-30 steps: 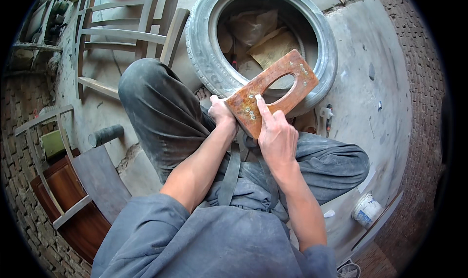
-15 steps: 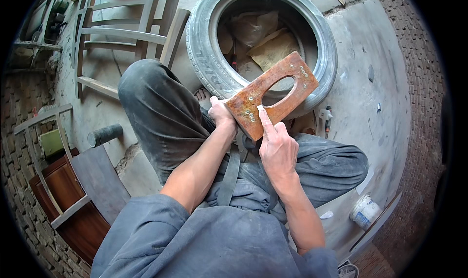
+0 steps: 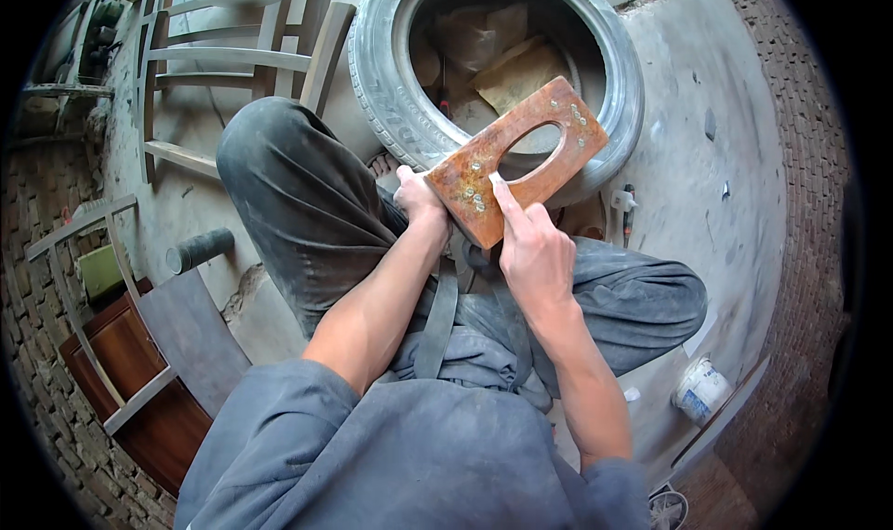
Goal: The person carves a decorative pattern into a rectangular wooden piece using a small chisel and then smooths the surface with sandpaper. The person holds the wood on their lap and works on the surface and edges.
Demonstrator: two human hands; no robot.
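Note:
A reddish-brown wooden piece (image 3: 465,169) with an oval cut-out and several pale filled spots is held tilted above my lap. My left hand (image 3: 419,197) is closed round its lower-left edge, thumb up and most fingers hidden beneath. On its face, beside the oval's lower end, rests the stretched index finger of my right hand (image 3: 539,251). The other right fingers are curled in and the thumb is hidden. Something pale shows at the index fingertip, too small to name. Part of the piece overlaps a dusty car tyre (image 3: 623,112) lying flat on the floor.
Inside the tyre lie yellowish sheets (image 3: 521,79) and a red-handled tool (image 3: 445,110). A wooden chair frame (image 3: 233,58) stands far left. Left lie a dark cylinder (image 3: 200,251) and a brown panel (image 3: 121,349). On the right are a screwdriver-like tool (image 3: 628,218) and a white tub (image 3: 702,390).
The view has shifted slightly. Both hands keep their places on the wooden piece, with the right index finger still on its face near the oval.

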